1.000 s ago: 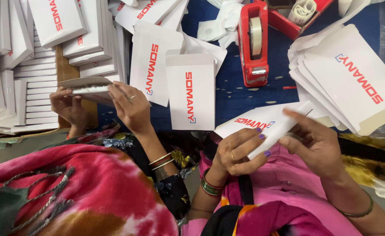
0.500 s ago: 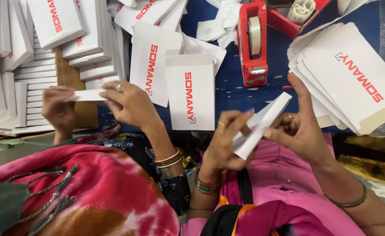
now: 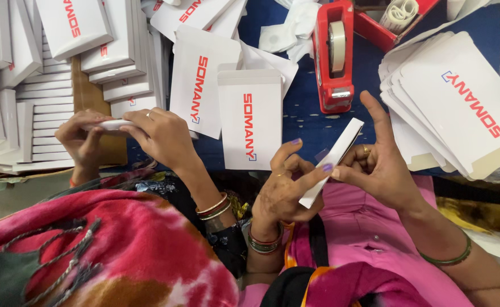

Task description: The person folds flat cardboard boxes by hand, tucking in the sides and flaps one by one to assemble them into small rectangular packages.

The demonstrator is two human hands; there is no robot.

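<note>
I hold a flat white carton [image 3: 334, 159] edge-on over my lap, tilted up to the right. My left hand [image 3: 287, 190] pinches its lower part, with a purple-nailed finger pressed on its face. My right hand [image 3: 382, 165] supports it from the right, with the fingers spread and the index finger pointing up. A small clear strip of tape [image 3: 321, 154] sits on the carton near my left fingertip. To my left a co-worker's two hands [image 3: 159, 133] close around another white carton [image 3: 112, 124].
A red tape dispenser [image 3: 333, 57] stands on the blue cloth [image 3: 307, 119] just beyond my hands. Flat white cartons [image 3: 250, 119] with red print lie in the middle, a fanned stack [image 3: 460, 108] lies at the right, and piles of folded boxes [image 3: 11, 102] fill the left.
I have lifted the carton and turned it from lying flat to edge-on, while my right fingers opened out. The co-worker's hands came together on their carton.
</note>
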